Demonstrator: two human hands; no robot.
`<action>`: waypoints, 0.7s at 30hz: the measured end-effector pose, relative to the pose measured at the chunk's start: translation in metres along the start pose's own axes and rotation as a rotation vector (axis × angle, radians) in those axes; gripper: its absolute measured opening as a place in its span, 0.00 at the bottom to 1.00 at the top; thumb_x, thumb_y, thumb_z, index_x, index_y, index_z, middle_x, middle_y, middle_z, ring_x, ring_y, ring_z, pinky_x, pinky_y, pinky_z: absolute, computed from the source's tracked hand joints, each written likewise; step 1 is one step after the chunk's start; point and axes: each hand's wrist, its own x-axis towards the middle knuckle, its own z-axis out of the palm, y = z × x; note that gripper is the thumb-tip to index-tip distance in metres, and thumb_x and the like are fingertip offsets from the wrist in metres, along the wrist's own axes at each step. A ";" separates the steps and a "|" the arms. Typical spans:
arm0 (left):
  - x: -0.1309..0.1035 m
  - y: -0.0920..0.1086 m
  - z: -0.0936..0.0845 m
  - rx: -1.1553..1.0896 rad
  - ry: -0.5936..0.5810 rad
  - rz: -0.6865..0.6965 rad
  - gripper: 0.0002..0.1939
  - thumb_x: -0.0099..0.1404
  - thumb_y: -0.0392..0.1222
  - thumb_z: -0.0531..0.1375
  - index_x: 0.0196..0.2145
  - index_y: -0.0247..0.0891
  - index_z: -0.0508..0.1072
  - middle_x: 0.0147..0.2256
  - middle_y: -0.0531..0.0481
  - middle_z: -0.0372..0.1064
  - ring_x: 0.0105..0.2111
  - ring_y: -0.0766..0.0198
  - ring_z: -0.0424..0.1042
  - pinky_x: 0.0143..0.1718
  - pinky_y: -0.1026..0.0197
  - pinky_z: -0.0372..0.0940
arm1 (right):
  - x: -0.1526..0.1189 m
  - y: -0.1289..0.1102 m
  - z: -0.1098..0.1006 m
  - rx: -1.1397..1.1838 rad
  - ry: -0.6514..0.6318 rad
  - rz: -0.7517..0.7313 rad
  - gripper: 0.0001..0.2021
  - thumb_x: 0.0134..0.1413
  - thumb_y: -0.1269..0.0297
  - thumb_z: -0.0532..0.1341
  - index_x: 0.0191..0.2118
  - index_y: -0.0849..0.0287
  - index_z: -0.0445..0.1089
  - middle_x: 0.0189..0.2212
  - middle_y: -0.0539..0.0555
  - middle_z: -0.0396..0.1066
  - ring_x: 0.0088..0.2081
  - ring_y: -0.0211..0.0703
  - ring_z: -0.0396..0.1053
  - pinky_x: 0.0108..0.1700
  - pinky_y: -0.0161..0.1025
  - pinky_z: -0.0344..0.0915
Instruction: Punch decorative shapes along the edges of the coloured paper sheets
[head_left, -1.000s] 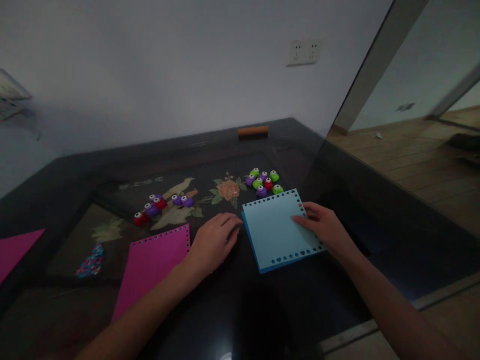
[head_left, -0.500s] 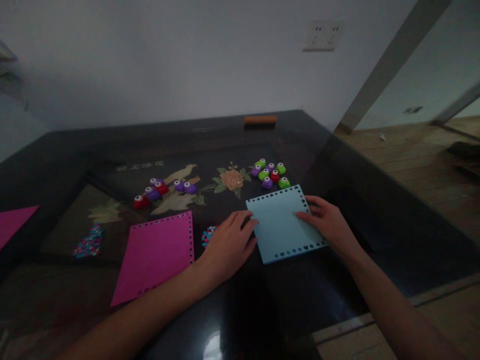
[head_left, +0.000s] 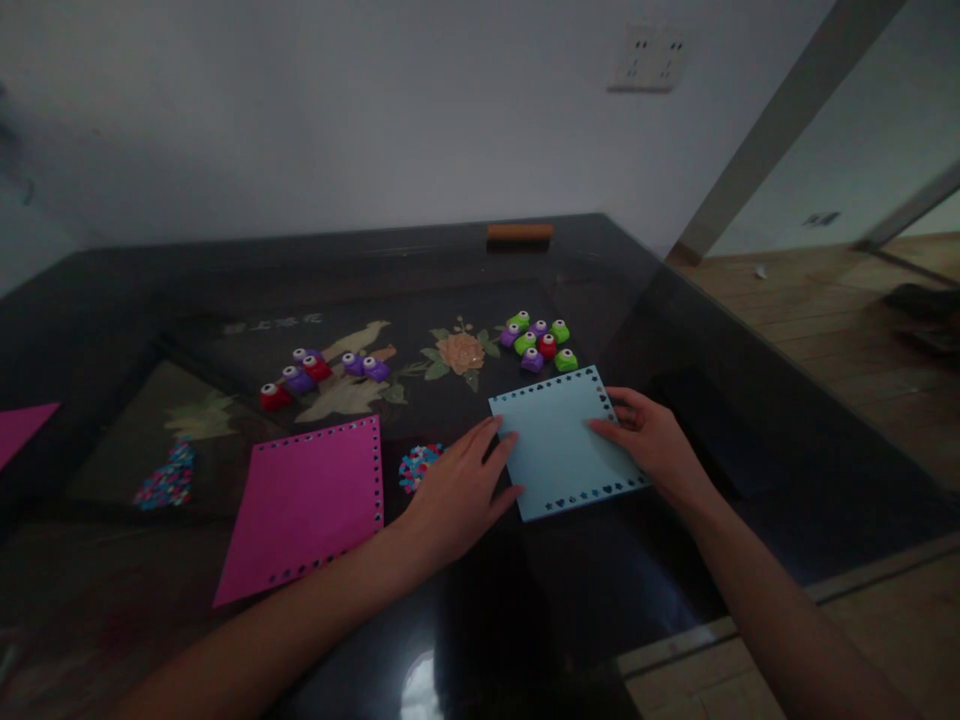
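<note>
A light blue paper sheet [head_left: 562, 445] with punched star and heart holes along its edges lies on the dark glossy table. My left hand [head_left: 461, 490] rests at its left edge, fingers apart, fingertips touching the paper. At the right edge my right hand [head_left: 645, 435] grips the sheet, thumb on top and fingers at the side. Left of my left hand is a pink sheet [head_left: 315, 505] with punched holes along its edges. Between them lies a small pile of coloured confetti [head_left: 418, 467], partly behind my left hand.
Coloured punches with eye-like tops stand in a right group [head_left: 547, 347] and a left group [head_left: 298, 380]. Another confetti pile [head_left: 169, 478] and a pink sheet [head_left: 22, 430] lie farther left. A brown roll [head_left: 519, 233] is at the back edge; a dark flat object [head_left: 712, 430] lies right.
The view has shifted slightly. My left fingers are a little more spread on the blue sheet's left edge, and more of the middle confetti shows. My right hand keeps its hold.
</note>
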 end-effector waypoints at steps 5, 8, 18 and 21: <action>0.000 0.001 0.000 0.030 -0.020 0.002 0.27 0.64 0.48 0.56 0.57 0.35 0.58 0.60 0.34 0.54 0.59 0.49 0.57 0.57 0.47 0.57 | 0.001 0.002 -0.001 -0.016 -0.009 -0.014 0.25 0.38 0.60 0.68 0.46 0.58 0.67 0.34 0.56 0.76 0.30 0.49 0.74 0.28 0.43 0.70; 0.000 0.002 0.000 0.038 -0.010 0.008 0.27 0.63 0.48 0.57 0.57 0.36 0.59 0.60 0.34 0.55 0.59 0.49 0.57 0.56 0.46 0.58 | 0.001 0.003 -0.002 -0.023 -0.014 -0.031 0.23 0.39 0.61 0.67 0.45 0.57 0.67 0.34 0.55 0.76 0.31 0.48 0.74 0.29 0.43 0.70; -0.001 -0.001 0.003 0.038 0.002 0.021 0.27 0.63 0.48 0.57 0.57 0.38 0.58 0.60 0.35 0.54 0.60 0.49 0.56 0.56 0.47 0.58 | 0.002 0.001 0.000 -0.018 -0.005 -0.041 0.25 0.38 0.61 0.67 0.46 0.57 0.66 0.35 0.55 0.75 0.34 0.49 0.74 0.32 0.42 0.70; -0.001 -0.001 0.002 0.039 -0.015 0.017 0.27 0.63 0.48 0.58 0.57 0.36 0.58 0.60 0.35 0.54 0.60 0.49 0.56 0.57 0.48 0.58 | 0.002 0.000 0.000 -0.027 -0.004 -0.055 0.26 0.38 0.61 0.67 0.48 0.58 0.65 0.34 0.55 0.74 0.34 0.48 0.73 0.32 0.42 0.70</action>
